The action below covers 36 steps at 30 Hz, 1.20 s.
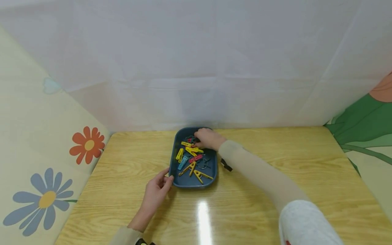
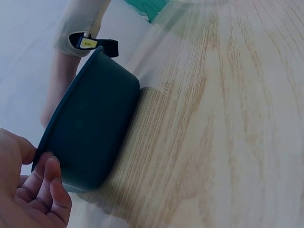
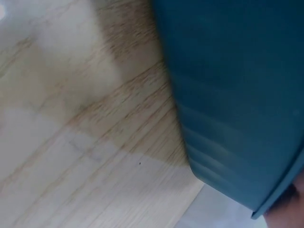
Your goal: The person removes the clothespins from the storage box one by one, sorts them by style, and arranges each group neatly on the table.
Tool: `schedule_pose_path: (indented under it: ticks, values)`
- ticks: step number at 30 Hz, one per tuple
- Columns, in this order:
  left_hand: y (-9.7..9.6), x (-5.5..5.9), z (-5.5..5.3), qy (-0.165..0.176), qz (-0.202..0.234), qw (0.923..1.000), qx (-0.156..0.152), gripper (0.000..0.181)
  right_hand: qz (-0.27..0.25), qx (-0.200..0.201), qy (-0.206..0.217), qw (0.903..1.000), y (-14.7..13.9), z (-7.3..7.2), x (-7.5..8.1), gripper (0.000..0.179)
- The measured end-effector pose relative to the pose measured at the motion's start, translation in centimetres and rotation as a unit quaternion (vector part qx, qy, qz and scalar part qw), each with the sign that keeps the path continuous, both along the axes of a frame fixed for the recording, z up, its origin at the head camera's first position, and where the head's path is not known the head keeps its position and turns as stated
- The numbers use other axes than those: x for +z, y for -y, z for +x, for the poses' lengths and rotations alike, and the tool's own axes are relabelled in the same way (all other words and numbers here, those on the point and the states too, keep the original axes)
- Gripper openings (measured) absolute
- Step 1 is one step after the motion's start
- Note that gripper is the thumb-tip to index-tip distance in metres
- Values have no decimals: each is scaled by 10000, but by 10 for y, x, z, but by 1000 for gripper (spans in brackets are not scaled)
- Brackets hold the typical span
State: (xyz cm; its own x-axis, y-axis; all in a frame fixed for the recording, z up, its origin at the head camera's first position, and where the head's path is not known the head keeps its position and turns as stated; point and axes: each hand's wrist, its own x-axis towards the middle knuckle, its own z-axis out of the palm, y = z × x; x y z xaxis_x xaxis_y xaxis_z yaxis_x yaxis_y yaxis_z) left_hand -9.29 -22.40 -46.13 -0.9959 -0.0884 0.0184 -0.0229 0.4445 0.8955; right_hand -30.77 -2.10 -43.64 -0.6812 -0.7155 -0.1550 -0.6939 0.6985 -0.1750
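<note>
A dark blue plastic tray (image 1: 192, 186) stands on the table with several clothespins inside. My left hand (image 1: 155, 192) pinches its near left corner; in the left wrist view the thumb lies over the rim and the fingers curl below it. Into the far right part of the tray reaches my right hand (image 1: 209, 139), fingers bent down among the pins; I cannot tell whether they grip one. Nearby lie yellow clothespins (image 1: 179, 154), a blue clothespin (image 1: 183, 162) and a red clothespin (image 1: 196, 158). Closer to me are orange-yellow spring clips (image 1: 202, 176) and a dark wavy-shaped piece (image 1: 202, 164).
The wood-grain table (image 1: 260, 211) extends on both sides of the tray. Behind its far edge hangs a white sheet (image 1: 171, 68). A flower-painted wall (image 1: 36, 136) borders the left side, and another painted surface (image 1: 373, 126) borders the right.
</note>
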Motion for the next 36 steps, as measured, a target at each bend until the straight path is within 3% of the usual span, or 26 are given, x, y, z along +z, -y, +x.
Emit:
schedule_pose_path:
  ticks: [7, 24, 36]
  values:
    - [2, 1, -4, -2, 1, 10000, -9, 38, -314, -29, -85, 9995, -10, 3, 9, 33]
    - [9, 1, -13, -62, -173, 9998, -68, 41, -1394, -28, -253, 9899, -61, 25, 52, 39]
    - [11, 1, -12, 32, -156, 9999, 22, 41, -1877, -508, -666, 9786, -115, 36, 48, 39]
